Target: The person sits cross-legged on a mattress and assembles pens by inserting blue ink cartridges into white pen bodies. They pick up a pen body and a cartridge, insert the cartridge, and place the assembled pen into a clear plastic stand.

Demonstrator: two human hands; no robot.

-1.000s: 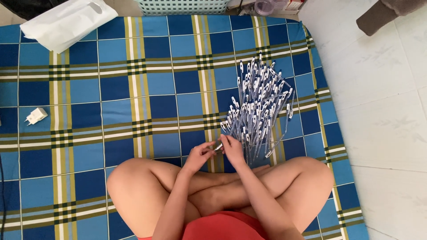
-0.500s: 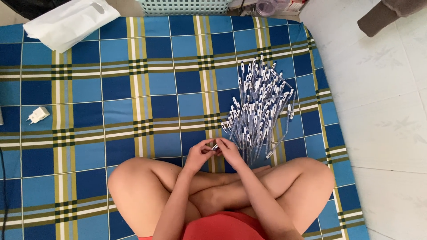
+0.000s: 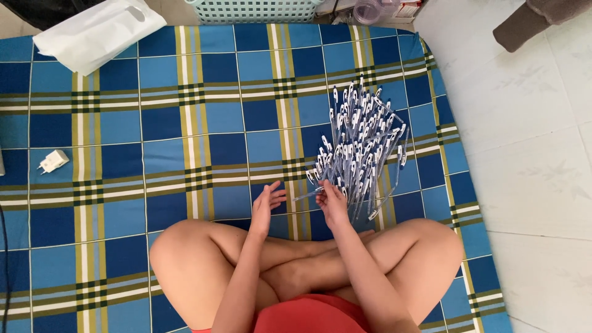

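Now | right hand pinches one pen beside pen pile | left hand open, empty | white bag far-left

The person wears red fabric shorts; arms, legs and both hands are bare, without sleeves.

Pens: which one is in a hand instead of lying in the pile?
The clear pen pinched by the right hand, sticking out leftward; the others lie in the pile.

On the mat, the pen pile lies right, a charger far left, a bag behind.
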